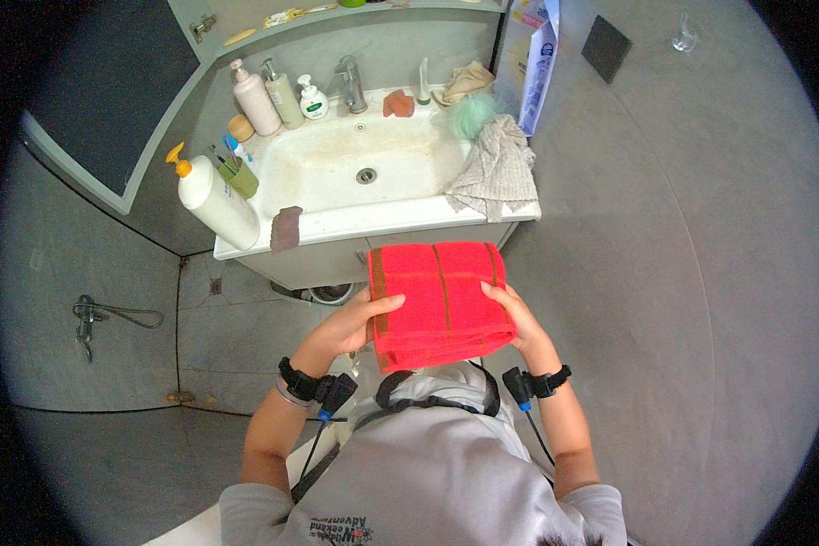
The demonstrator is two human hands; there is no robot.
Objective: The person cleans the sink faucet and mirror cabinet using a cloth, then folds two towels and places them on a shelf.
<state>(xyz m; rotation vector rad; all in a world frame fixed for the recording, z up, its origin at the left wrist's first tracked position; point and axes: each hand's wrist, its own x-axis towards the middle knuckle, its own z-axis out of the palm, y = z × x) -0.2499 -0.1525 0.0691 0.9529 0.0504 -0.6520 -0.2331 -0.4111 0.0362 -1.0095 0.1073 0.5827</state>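
A folded red towel (441,300) with dark stripes is held in front of my body, between both hands. My left hand (357,320) grips its left edge, the thumb lying on top and the fingers hidden underneath. On the opposite edge my right hand (521,320) closes the same way, thumb above the cloth. The towel hangs in the air just in front of the white sink (373,207), apart from its front rim.
Pump bottles (257,98) line the sink's back left, and a large white one with an orange pump (217,202) stands at its left corner. A brown cloth (286,228) drapes over the front rim. A beige cloth (499,168) and green bath puff (472,116) lie right. A cabinet door (159,136) hangs open.
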